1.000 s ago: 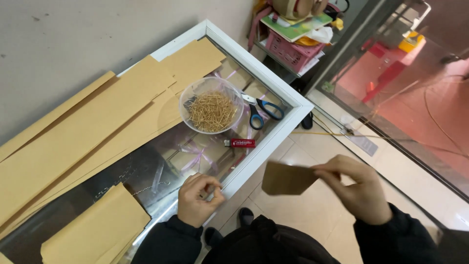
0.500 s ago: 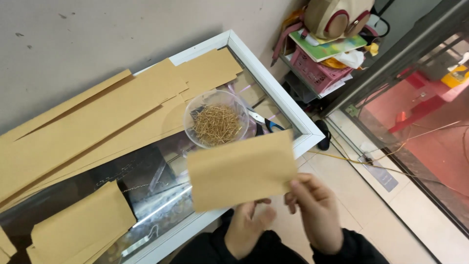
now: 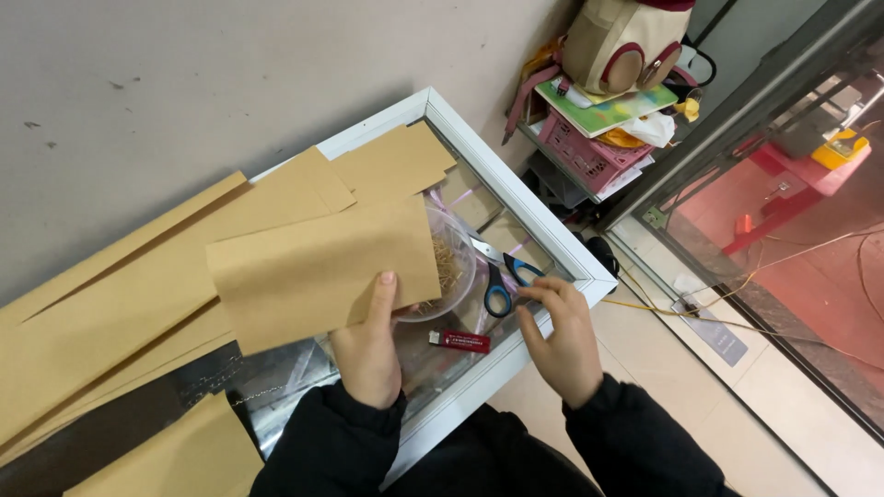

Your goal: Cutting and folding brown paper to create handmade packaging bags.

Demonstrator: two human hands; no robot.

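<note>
here, long strips of brown paper [image 3: 138, 276] are laid across the glass-topped case [image 3: 516, 175] with the white frame, and they are stacked up against the grey wall. more brown sheets [image 3: 175, 456] are piled at the near left corner. a small red lighter [image 3: 459, 341] is seen lying flat on the glass near the front edge, with small white print along its side. a pink basket [image 3: 589, 152] is placed past the far corner of the case, and a green and yellow booklet [image 3: 608, 110] is laid on top of it, under a tan bag [image 3: 626, 46] with round red-edged patches.

a brown paper envelope [image 3: 318, 271] is held up by the left hand [image 3: 368, 345]. its lower right edge is pinched, with the thumb pressed flat on the front and the other fingers hidden behind. the envelope is held just above the clear plastic bowl [image 3: 456, 267], so most of the bowl is covered. thin tan sticks are seen inside the bowl.

the envelope is plain, flat and smooth, wider than it is tall, and it is tilted a little, with the right end higher.

the right hand [image 3: 562, 340] is placed at the blue-handled scissors [image 3: 502, 281] on the glass. its fingertips are bent and pressed to the handle loops. whether the scissors are gripped cannot be told.
</note>
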